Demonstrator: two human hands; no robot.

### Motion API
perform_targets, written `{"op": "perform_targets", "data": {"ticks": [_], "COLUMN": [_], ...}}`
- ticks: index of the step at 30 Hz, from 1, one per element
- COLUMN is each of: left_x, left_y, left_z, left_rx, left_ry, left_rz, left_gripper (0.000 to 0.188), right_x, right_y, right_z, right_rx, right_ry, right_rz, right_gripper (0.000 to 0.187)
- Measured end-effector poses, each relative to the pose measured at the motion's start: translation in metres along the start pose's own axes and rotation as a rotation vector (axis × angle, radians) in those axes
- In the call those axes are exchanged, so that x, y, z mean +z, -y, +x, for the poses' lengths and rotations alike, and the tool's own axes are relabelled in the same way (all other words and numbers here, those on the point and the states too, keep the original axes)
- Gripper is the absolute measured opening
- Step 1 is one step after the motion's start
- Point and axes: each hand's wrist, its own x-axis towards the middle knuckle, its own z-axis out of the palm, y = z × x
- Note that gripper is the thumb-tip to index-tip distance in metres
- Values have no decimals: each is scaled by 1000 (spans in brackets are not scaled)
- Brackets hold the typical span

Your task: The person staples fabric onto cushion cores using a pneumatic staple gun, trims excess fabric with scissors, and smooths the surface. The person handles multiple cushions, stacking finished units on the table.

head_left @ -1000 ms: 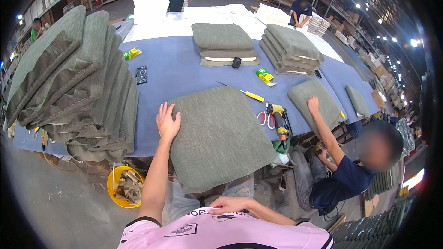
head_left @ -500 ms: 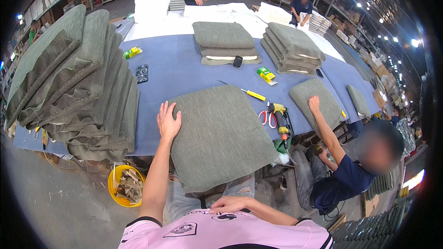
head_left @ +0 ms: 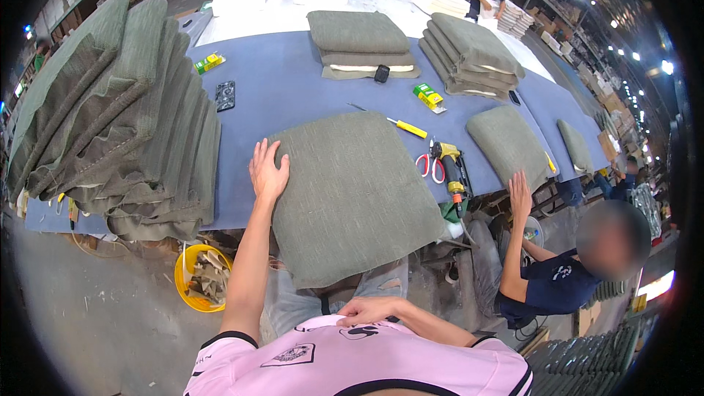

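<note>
A square grey-green fabric cushion (head_left: 356, 198) lies in front of me, its near part jutting past the table edge over my lap. My left hand (head_left: 269, 170) rests on the cushion's left edge, fingers spread. Close to my body, my right hand (head_left: 368, 310) is closed on the front of my pink shirt (head_left: 345, 359), its fingertips partly hidden. Beyond the cushion's right side are a yellow-handled pointed tool (head_left: 411, 129), red-handled scissors (head_left: 431, 167) and a yellow-and-black air stapler (head_left: 452, 169).
A tall stack of grey-green covers (head_left: 147, 125) fills the left. Cushion piles (head_left: 361, 33) stand at the back of the blue table (head_left: 257, 139). A yellow bucket of scraps (head_left: 203, 279) is on the floor. At right, a co-worker's hand (head_left: 519, 194) touches another cushion (head_left: 506, 143).
My right hand has drawn the shirt front slightly upward. My left hand stays on the cushion. The co-worker's fist has opened and moved to the near edge of their cushion. The view has tilted slightly.
</note>
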Motion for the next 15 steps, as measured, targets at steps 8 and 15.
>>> {"op": "perform_targets", "data": {"ticks": [8,15], "left_x": [-2,-3], "left_y": [-6,-8], "left_z": [1,0], "left_rx": [-8,-9], "left_ry": [9,5], "left_rz": [1,24], "left_gripper": [53,52], "right_x": [-4,-5], "right_y": [-14,-16], "right_z": [8,9], "right_rx": [-22,-103], "right_ry": [43,5], "right_rz": [63,73], "right_gripper": [44,41]}}
